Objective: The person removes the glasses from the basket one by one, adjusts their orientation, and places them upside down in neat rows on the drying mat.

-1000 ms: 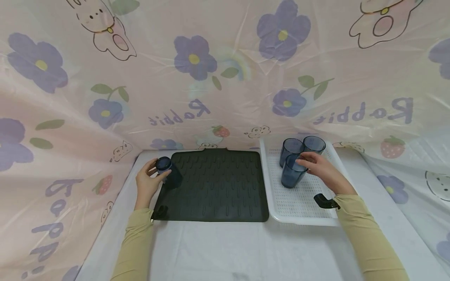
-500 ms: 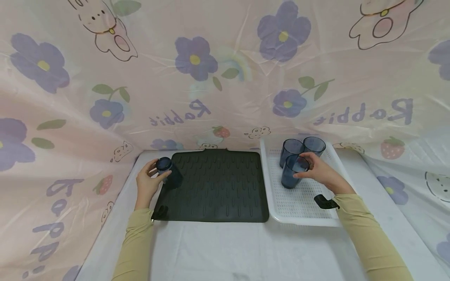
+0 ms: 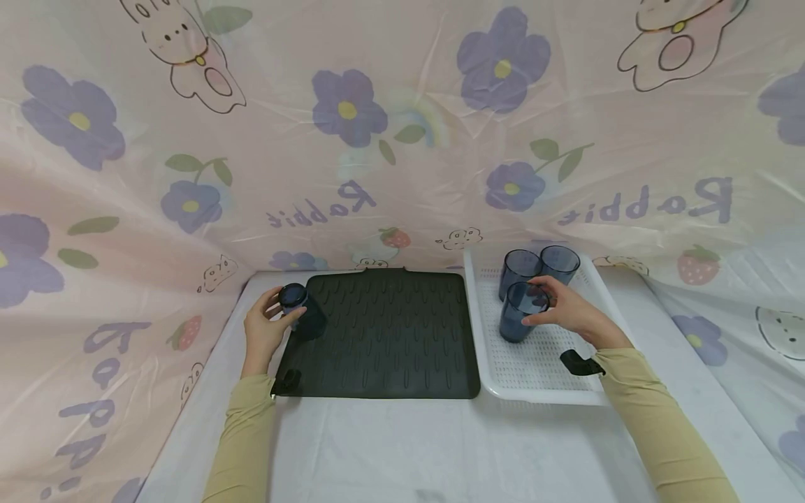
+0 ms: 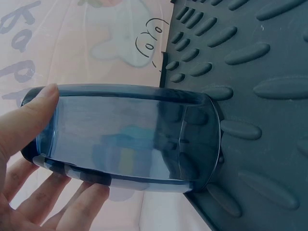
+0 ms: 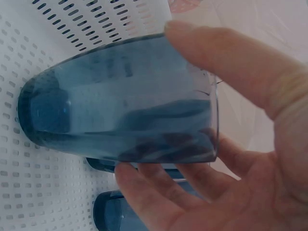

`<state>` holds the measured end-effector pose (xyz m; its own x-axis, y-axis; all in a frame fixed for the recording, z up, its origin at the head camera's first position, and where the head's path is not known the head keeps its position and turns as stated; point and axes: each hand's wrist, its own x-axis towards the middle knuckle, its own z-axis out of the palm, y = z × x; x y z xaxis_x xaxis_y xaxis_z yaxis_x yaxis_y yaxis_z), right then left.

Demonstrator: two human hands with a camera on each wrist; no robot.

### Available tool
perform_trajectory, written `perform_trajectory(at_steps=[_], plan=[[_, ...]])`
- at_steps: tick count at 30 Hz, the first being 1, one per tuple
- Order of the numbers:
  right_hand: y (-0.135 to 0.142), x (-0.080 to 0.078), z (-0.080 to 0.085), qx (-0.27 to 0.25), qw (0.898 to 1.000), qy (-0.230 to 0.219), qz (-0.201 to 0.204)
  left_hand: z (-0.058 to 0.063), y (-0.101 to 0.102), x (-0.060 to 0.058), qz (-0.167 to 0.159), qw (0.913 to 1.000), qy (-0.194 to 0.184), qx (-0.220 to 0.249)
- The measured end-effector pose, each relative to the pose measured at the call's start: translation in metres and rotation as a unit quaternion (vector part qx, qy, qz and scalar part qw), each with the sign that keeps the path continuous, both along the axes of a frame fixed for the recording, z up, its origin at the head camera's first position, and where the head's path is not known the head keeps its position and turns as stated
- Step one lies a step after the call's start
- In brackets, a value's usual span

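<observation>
At the mat's left side, my left hand (image 3: 264, 332) grips a dark blue drinking glass (image 3: 309, 323) near its upper end. That glass is upside down, and in the left wrist view its rim meets the ridged black mat (image 3: 390, 342). My right hand (image 3: 569, 307) holds a second blue glass (image 3: 516, 327) by its rim, thumb on the near side and fingers behind. This one is mouth up, a little tilted, over the white perforated tray (image 3: 547, 397). Behind it are two more blue glasses, one left (image 3: 511, 281) and one right (image 3: 557, 265).
The mat and tray lie side by side on a white cloth (image 3: 390, 447). A patterned curtain (image 3: 415, 175) hangs close behind and along both sides. A black strap piece (image 3: 580, 363) sticks out from the right wrist over the tray.
My right thumb has come onto the near side of the glass, and that glass has shifted slightly left and toward me. The left hand and its glass stay in place.
</observation>
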<state>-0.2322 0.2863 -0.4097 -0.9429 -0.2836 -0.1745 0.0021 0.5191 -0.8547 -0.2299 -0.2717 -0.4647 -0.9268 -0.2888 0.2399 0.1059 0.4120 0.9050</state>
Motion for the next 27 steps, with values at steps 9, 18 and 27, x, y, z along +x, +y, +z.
perform_trajectory(at_steps=[9, 18, 27], plan=[[-0.002, 0.002, -0.003, -0.005, 1.000, 0.002, -0.006, 0.000, 0.000, 0.001, 0.003, 1.0000, 0.002, -0.001], [-0.005, 0.007, -0.002, 0.028, 0.999, 0.014, -0.029, 0.001, 0.001, 0.000, 0.005, 1.0000, -0.005, -0.002], [-0.008, 0.014, 0.002, 0.026, 0.999, 0.027, -0.031, 0.002, 0.001, -0.001, 0.006, 0.9999, -0.010, 0.002]])
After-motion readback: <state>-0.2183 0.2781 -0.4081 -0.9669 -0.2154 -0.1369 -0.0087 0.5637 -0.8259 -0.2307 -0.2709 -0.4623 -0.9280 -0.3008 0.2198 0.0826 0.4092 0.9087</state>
